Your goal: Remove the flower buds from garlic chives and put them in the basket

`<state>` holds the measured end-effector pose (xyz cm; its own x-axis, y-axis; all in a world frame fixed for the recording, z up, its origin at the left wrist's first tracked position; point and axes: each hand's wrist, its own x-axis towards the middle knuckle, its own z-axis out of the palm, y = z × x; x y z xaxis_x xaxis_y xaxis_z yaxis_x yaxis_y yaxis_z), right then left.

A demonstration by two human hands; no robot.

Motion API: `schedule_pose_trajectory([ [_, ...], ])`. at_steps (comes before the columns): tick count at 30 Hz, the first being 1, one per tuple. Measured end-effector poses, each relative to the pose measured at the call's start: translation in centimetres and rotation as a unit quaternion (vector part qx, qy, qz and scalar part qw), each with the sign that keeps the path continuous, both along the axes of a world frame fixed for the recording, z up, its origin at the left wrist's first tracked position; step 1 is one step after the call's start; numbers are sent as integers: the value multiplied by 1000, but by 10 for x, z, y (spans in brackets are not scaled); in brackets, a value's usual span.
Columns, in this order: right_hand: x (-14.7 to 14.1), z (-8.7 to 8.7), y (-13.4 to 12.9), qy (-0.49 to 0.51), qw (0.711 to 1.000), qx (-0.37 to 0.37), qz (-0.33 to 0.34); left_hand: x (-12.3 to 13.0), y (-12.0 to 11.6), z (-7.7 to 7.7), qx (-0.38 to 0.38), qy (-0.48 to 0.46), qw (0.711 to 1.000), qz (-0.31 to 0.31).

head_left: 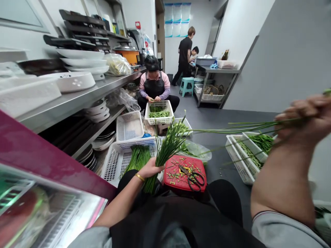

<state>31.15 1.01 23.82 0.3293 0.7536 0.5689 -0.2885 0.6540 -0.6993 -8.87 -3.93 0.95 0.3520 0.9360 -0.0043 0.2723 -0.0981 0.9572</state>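
My left hand [150, 168], with a gold bracelet at the wrist, is wrapped round a bunch of green stalks [168, 144] with pale buds at their tips. Raised at the far right, my right hand [305, 115] is closed on a few long green stalks [248, 128] that trail leftward; it is blurred. Black-handled scissors [192, 177] lie on a red lid [170, 179] strewn with cut green bits, just before my knees. Left of it, a white basket [110, 168] holds straight green stalks [139, 156].
A person [154, 84] crouches ahead behind a white basket [159, 120] of green pieces. Stacked baskets [243, 172] stand at right. A steel shelf [103, 90] with dishes runs along the left. Two people are by a table [217, 69] at the back, near a teal stool [186, 82].
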Motion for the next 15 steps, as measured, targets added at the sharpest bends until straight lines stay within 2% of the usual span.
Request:
schedule_pose_trajectory([
  [2,-33,-10,1,-42,991,-103,75,3,3,-1,47,24,999,7],
  [4,-75,-26,7,-91,966,-196,139,6,4,-1,92,42,995,1],
  [5,-95,-34,10,-129,944,-241,183,8,4,-1,107,49,993,-6],
  [7,-129,-49,13,-160,916,-283,234,11,3,-1,120,64,990,-20],
  [8,-141,-55,14,-162,912,-286,245,12,2,-1,122,73,990,-25],
  [10,-156,-63,16,-149,924,-257,239,12,0,-2,117,85,989,-26],
  [12,-157,-61,20,-134,948,-208,202,11,-2,-2,104,86,991,-22],
  [14,-141,-49,27,-92,976,-155,120,9,-3,-2,90,73,993,-20],
  [15,-126,-40,31,-55,989,-123,57,7,-4,-2,83,64,994,-20],
])
